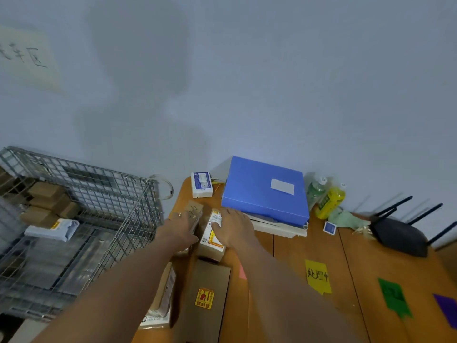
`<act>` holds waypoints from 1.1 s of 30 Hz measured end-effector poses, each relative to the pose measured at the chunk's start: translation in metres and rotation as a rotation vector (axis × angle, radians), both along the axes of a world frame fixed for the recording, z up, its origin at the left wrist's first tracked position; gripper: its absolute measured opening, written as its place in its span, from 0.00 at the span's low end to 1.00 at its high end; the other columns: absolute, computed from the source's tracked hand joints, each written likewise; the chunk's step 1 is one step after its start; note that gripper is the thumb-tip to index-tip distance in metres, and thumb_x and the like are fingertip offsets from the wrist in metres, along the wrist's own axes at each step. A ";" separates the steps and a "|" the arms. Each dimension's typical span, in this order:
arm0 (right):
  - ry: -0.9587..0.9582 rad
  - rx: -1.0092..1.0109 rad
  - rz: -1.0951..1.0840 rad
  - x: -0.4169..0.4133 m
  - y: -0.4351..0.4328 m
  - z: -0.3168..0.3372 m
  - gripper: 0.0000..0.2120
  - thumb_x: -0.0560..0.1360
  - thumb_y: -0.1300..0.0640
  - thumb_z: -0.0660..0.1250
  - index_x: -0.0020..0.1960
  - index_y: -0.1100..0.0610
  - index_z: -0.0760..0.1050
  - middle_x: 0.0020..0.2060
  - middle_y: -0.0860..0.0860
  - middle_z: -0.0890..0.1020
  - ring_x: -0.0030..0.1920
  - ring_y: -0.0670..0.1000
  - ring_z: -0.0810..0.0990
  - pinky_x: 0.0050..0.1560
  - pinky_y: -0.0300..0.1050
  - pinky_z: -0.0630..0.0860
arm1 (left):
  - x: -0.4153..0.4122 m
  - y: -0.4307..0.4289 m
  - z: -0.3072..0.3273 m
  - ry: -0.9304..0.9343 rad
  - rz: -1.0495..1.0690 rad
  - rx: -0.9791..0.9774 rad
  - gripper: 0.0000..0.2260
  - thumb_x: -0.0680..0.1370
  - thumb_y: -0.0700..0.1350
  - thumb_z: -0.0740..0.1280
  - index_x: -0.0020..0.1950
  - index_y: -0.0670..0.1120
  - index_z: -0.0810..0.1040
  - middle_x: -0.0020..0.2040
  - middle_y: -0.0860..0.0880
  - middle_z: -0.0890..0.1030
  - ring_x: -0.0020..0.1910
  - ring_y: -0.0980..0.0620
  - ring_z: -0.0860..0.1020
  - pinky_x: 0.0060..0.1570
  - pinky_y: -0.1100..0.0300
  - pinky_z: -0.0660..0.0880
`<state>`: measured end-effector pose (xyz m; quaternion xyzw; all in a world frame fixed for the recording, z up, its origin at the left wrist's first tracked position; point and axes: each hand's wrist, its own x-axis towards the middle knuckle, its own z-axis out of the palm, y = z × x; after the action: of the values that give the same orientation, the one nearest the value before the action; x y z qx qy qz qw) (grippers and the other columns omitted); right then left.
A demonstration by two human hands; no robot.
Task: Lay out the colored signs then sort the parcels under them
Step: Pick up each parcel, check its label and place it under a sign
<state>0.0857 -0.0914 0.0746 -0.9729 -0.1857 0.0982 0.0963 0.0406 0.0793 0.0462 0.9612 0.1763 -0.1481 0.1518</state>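
Large brown parcel (205,300) on the table, down-left of the blue box (264,191). Labelled parcel (212,241) just left of that box, under the flat, spread right hand (235,227). Small brown parcel (194,214) further left, against the left hand (181,229), grip unclear. Down-right of the box: yellow sign (317,276), green sign (394,297), purple sign (447,310).

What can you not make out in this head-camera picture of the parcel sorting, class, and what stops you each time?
Head view throughout.
1. Pink sign: mostly hidden behind the right forearm.
2. Purple sign: cut off by the right edge.
3. Green sign: writing too blurred to read.
4. Left hand: its own back hides whether the fingers grip the brown box.
5. Wall notice: blurred, cut by the left edge.
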 end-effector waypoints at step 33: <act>0.292 1.278 -0.345 -0.045 -0.063 0.213 0.16 0.81 0.55 0.67 0.68 0.49 0.72 0.52 0.44 0.84 0.49 0.47 0.85 0.44 0.44 0.81 | -0.031 -0.062 0.217 -0.592 0.110 -1.427 0.23 0.78 0.37 0.71 0.69 0.56 0.75 0.55 0.45 0.87 0.55 0.43 0.86 0.56 0.46 0.82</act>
<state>0.0406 -0.1544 0.2878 -0.7173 -0.0345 0.0829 0.6909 0.0093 0.0173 0.2636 0.6201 0.0376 0.0448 0.7823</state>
